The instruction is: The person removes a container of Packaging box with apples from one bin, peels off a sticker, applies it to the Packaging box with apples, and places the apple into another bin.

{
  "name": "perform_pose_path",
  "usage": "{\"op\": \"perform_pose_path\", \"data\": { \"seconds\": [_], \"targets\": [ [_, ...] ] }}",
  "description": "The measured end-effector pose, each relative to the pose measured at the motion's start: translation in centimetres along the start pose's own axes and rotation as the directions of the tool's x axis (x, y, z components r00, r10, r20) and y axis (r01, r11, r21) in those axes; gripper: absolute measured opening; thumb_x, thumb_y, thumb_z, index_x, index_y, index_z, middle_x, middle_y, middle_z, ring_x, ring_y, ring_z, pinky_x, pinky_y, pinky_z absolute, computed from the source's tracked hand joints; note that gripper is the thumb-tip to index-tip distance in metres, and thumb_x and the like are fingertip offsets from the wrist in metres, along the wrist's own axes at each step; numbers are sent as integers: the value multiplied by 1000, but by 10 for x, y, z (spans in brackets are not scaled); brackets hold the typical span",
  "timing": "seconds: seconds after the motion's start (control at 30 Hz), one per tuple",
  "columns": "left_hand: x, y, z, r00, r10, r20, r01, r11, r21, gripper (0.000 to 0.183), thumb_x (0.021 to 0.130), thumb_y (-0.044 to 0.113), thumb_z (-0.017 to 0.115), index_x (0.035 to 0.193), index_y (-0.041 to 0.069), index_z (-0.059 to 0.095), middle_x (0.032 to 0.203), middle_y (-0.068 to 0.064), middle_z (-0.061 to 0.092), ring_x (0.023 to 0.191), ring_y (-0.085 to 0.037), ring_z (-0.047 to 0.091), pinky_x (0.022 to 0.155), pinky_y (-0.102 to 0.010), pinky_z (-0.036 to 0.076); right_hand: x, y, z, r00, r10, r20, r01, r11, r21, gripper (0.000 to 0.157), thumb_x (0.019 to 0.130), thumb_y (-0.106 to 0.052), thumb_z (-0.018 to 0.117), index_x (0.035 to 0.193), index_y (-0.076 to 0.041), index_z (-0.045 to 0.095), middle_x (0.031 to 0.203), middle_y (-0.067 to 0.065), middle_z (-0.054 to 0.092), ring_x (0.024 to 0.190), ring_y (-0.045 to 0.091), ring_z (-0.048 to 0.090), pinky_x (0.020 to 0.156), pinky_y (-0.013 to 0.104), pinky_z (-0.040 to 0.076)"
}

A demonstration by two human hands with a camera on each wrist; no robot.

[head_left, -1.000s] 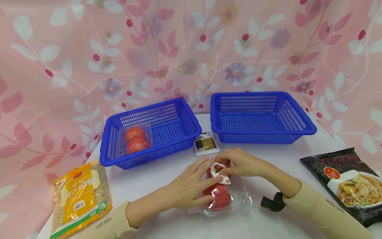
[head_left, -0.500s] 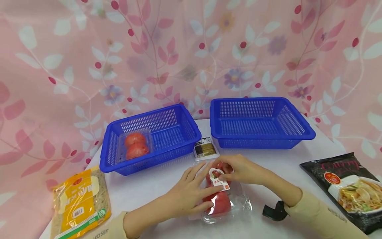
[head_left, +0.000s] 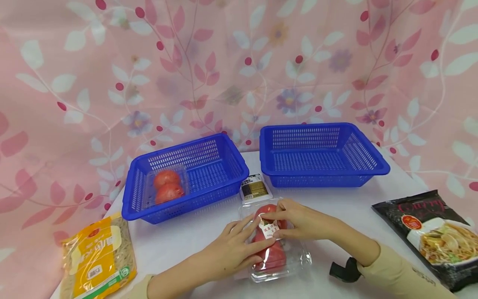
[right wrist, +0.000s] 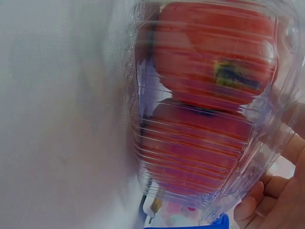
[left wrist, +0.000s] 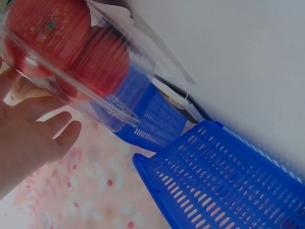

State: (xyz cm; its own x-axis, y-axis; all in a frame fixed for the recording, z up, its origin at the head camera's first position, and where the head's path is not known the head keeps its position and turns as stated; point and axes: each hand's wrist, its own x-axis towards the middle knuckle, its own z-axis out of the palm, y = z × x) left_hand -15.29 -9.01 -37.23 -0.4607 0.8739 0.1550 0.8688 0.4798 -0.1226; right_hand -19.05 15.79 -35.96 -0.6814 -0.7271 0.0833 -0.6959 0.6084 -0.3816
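On the white desk (head_left: 186,236), the left basket (head_left: 209,195) already holds one tomato pack (head_left: 168,185); the right basket (head_left: 321,180) stands beside it. The second tomato pack (head_left: 272,253) lies on the desk in front of them, not yet in either. The left hand (head_left: 233,249) rests on it, fingers spread, clasping nothing; the right hand (head_left: 302,220) sets thumb and finger apart on the label (head_left: 269,227), apparently ungrasping. That label looks mostly flat, so smoothing it seems nearly done; letting go of the pack is left.
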Motion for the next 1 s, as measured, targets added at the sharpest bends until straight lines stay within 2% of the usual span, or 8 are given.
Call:
{"op": "perform_pose_path", "data": {
  "seconds": [0.1,0.23,0.4,0.57,0.67,0.8,0.9,1.0],
  "targets": [
    [-1,-1,0,999,-25,31,26,999,-41,47,96,45,34,142,37,30,146,-17,27,135,-34,18,99,-48,33,-2,0,0,1000,20,11,-20,1000,-1,53,83,-46,61,132,-28,51,90,-5,42,82,9,39,67,23,39],
    [-3,-3,2,999,-34,17,35,998,-47,46,96,44,34,142,39,29,146,-17,27,133,-38,22,97,-50,35,-4,1,0,1000,20,-11,-20,1000,7,58,82,-51,59,134,-26,49,93,-4,42,85,9,38,69,24,40],
    [-6,-6,2,998,-63,13,64,994,-89,46,96,46,32,142,41,29,148,-14,25,132,-40,23,93,-51,38,-7,-1,-1,998,12,-68,-11,1000,9,62,82,-52,59,133,-19,50,92,-3,42,84,9,38,68,23,40],
    [-10,-7,1,988,-129,85,142,974,-178,48,95,50,33,142,45,23,152,-9,15,127,-49,24,86,-56,41,-14,-2,0,993,56,-106,-59,998,-32,62,81,-55,59,132,-20,52,93,-5,41,78,7,40,62,20,41],
    [-11,-8,-2,976,-151,159,187,950,-249,51,94,51,34,143,45,18,153,-9,9,125,-52,26,89,-58,39,-18,-5,1,986,106,-129,-121,986,-113,62,80,-58,57,131,-21,53,97,-4,45,76,8,44,62,22,45],
    [-13,-9,-9,945,-216,244,286,907,-308,57,92,58,32,144,40,17,153,-11,3,129,-42,27,94,-53,36,-24,-15,4,975,153,-162,-185,961,-205,62,83,-56,55,131,-16,51,112,7,49,80,16,55,68,35,52],
    [-12,-8,-13,920,-294,260,370,871,-323,67,89,63,29,146,31,17,153,-12,-3,130,-36,28,94,-51,38,-29,-25,7,969,188,-162,-217,958,-186,62,86,-52,54,135,-14,45,124,15,46,89,28,60,69,45,52],
    [-6,-5,-13,902,-345,259,423,828,-368,75,88,66,28,148,24,13,152,-12,-7,127,-36,34,92,-49,40,-32,-34,12,963,231,-138,-248,962,-116,65,87,-53,52,138,-14,41,132,19,41,100,37,58,72,50,50]
  ]
}}
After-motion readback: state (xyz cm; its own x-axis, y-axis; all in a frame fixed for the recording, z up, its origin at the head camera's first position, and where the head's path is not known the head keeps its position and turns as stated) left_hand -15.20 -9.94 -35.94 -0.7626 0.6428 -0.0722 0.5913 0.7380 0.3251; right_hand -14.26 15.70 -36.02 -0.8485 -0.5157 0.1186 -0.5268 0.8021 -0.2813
